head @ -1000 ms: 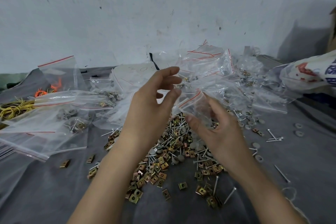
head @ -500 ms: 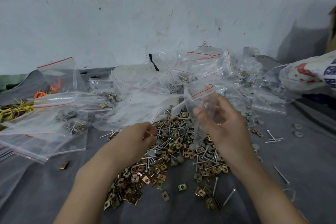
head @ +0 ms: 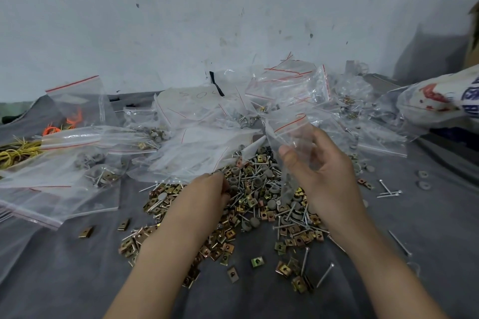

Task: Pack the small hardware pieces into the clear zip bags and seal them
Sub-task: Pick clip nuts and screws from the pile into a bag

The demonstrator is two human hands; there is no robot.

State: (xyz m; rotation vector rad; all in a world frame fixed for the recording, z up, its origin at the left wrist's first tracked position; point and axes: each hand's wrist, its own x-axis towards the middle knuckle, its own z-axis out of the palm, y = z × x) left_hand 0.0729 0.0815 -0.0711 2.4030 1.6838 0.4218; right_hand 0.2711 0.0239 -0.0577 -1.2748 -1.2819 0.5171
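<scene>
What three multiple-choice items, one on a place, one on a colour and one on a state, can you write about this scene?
1. Where is the left hand? A on the pile; B on the wall; C on the yellow bands.
2. What colour is the held bag's line? A blue; B red; C green.
3. What does the right hand do? A lies flat; B grips a nail; C holds the bag.
A: it touches the pile. B: the line shows red. C: it pinches the bag.
</scene>
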